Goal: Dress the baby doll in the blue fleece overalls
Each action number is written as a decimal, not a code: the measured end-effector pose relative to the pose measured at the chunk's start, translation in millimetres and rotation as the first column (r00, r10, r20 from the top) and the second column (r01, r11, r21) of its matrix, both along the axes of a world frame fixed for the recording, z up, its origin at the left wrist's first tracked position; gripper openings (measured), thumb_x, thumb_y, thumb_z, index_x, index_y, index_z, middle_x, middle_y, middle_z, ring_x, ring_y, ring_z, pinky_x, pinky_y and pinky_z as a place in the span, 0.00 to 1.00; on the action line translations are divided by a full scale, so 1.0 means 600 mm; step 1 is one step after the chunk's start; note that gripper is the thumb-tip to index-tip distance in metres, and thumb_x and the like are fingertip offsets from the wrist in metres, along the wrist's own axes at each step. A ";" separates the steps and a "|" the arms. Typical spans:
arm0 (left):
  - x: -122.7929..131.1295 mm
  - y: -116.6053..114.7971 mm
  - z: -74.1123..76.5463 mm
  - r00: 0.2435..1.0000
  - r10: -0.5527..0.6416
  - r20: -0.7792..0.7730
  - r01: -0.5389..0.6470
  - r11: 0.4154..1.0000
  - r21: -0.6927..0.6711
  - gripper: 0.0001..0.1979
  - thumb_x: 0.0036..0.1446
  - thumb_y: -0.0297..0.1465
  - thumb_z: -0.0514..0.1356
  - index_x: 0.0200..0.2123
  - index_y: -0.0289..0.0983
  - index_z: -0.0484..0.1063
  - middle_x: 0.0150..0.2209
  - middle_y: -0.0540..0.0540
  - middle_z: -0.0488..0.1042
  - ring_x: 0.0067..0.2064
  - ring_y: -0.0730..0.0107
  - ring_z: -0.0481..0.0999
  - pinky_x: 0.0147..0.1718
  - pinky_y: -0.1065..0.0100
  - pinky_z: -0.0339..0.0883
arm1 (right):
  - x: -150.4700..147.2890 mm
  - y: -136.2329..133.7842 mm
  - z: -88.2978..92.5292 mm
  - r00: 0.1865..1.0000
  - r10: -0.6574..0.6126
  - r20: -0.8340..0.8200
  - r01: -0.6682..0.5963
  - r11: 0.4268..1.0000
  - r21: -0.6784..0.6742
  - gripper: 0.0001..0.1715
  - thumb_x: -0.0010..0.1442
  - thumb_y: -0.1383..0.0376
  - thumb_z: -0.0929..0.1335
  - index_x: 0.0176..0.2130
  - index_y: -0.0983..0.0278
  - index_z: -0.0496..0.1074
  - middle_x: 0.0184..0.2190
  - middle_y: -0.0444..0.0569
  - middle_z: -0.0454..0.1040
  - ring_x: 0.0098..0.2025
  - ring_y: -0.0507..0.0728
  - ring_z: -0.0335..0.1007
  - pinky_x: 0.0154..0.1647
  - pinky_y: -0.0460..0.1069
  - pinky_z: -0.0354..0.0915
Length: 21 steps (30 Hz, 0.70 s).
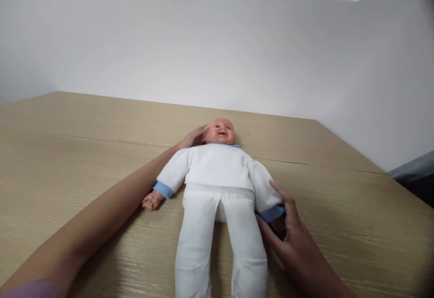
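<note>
tan tabletop (84,162), bald doll (220,169), white outfit (195,239)

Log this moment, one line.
doll: face-up on table | left hand: at head | right hand: at blue cuff

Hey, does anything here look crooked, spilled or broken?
Nothing stands out. The bald plastic baby doll, in white clothes with blue cuffs, lies face up on the light wood-grain table. The left hand is at its head, the right hand around one cuff. I see no spill or damage.
</note>
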<state>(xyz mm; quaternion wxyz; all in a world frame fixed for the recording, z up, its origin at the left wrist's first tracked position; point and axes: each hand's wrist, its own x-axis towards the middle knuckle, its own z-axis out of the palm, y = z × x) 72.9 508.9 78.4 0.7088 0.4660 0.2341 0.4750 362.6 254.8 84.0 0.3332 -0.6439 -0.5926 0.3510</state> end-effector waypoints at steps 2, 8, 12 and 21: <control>-0.018 -0.006 -0.007 0.996 0.086 0.006 -0.086 0.996 -0.006 0.20 0.64 0.43 0.70 0.54 0.39 0.83 0.62 0.42 0.80 0.73 0.48 0.68 0.75 0.52 0.58 | 0.001 -0.004 0.001 1.000 0.005 -0.015 -0.004 1.000 0.018 0.55 0.65 0.40 0.71 0.77 0.49 0.45 0.75 0.59 0.64 0.70 0.71 0.71 0.72 0.70 0.65; -0.085 -0.053 -0.016 0.982 0.185 -0.041 -0.186 0.983 -0.011 0.26 0.56 0.47 0.72 0.53 0.39 0.83 0.68 0.39 0.74 0.76 0.42 0.62 0.75 0.46 0.55 | 0.003 -0.015 -0.005 0.997 -0.015 0.079 0.003 0.989 0.147 0.48 0.67 0.45 0.71 0.76 0.51 0.50 0.76 0.57 0.60 0.75 0.70 0.62 0.77 0.70 0.59; -0.116 -0.124 -0.004 0.956 0.266 -0.121 -0.264 0.964 0.034 0.29 0.58 0.52 0.70 0.56 0.41 0.81 0.69 0.39 0.73 0.74 0.41 0.63 0.74 0.44 0.55 | 0.011 -0.023 -0.001 0.993 -0.057 -0.103 0.071 0.988 0.136 0.51 0.66 0.42 0.71 0.75 0.55 0.50 0.77 0.60 0.55 0.76 0.72 0.60 0.77 0.71 0.58; -0.118 -0.322 0.131 0.810 0.550 -0.206 -0.436 0.798 0.416 0.17 0.70 0.47 0.60 0.37 0.41 0.77 0.62 0.41 0.77 0.70 0.45 0.66 0.71 0.50 0.57 | 0.051 -0.231 0.028 0.982 -0.173 -0.078 0.189 0.838 0.511 0.29 0.67 0.59 0.73 0.62 0.36 0.69 0.74 0.42 0.65 0.71 0.75 0.67 0.64 0.73 0.74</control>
